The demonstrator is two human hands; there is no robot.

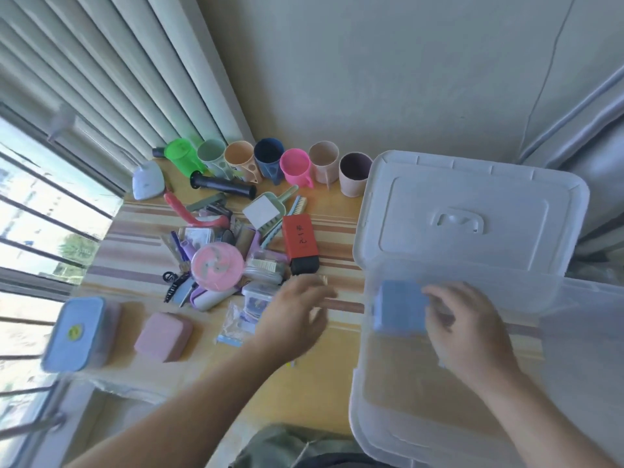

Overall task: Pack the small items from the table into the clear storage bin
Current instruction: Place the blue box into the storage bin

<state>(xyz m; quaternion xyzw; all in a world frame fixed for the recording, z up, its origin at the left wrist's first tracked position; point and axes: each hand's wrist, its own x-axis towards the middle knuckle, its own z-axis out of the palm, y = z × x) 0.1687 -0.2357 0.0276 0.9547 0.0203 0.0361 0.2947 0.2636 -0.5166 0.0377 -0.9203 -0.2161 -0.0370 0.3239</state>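
Observation:
The clear storage bin (364, 410) stands at the right of the table, and its lid (469, 211) leans behind it. Inside the bin near its far left corner, my right hand (469, 329) grips a small blue box (400, 307). My left hand (297, 315) hovers blurred over the table just left of the bin, fingers loosely spread, holding nothing that I can see. A heap of small items (223, 261) lies in the middle of the table, with a pink round case on top and a red and black box (300, 243) beside it.
Several coloured cups (266, 160) line the back edge by the wall. A blue lidded box (79, 332) and a pink box (163, 336) sit at the front left. A window with bars is at the left. Striped cloth (135, 231) covers the table.

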